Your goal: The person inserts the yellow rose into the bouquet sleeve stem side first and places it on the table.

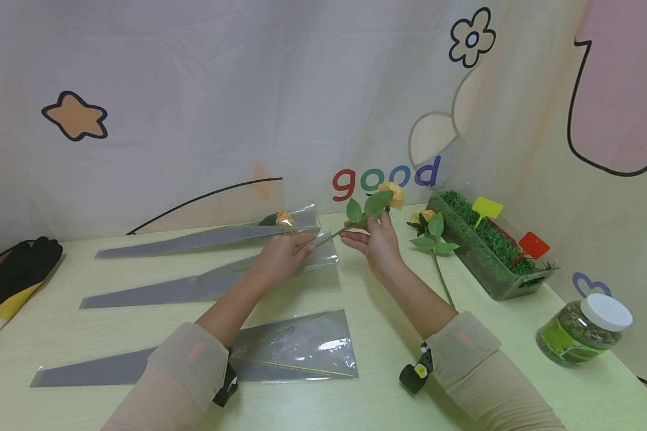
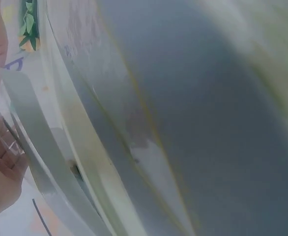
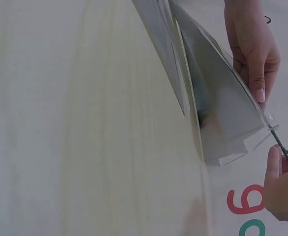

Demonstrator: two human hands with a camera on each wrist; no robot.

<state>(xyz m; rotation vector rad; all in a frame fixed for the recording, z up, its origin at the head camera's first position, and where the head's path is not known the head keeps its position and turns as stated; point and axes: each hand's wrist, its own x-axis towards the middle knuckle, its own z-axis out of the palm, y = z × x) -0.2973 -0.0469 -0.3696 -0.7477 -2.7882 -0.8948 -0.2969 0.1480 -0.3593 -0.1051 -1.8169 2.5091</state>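
My left hand (image 1: 283, 257) pinches the mouth edge of the middle flower sleeve (image 1: 205, 287), a long grey cone with a clear front. In the right wrist view this sleeve (image 3: 227, 98) is raised off the table at its wide end. My right hand (image 1: 381, 245) holds a yellow rose (image 1: 392, 195) by its green stem, below the bloom. The stem's lower end runs to the sleeve mouth beside the left fingers; how far in it reaches is hidden. Behind lies another sleeve (image 1: 194, 242) with a yellow rose (image 1: 284, 219) in it.
A third sleeve (image 1: 296, 344) lies flat in front. Right of the hands rests a loose yellow rose (image 1: 435, 242). Beyond it are a clear box of artificial grass (image 1: 477, 236) and a white-lidded jar (image 1: 579, 332). Black gloves (image 1: 16, 275) lie far left.
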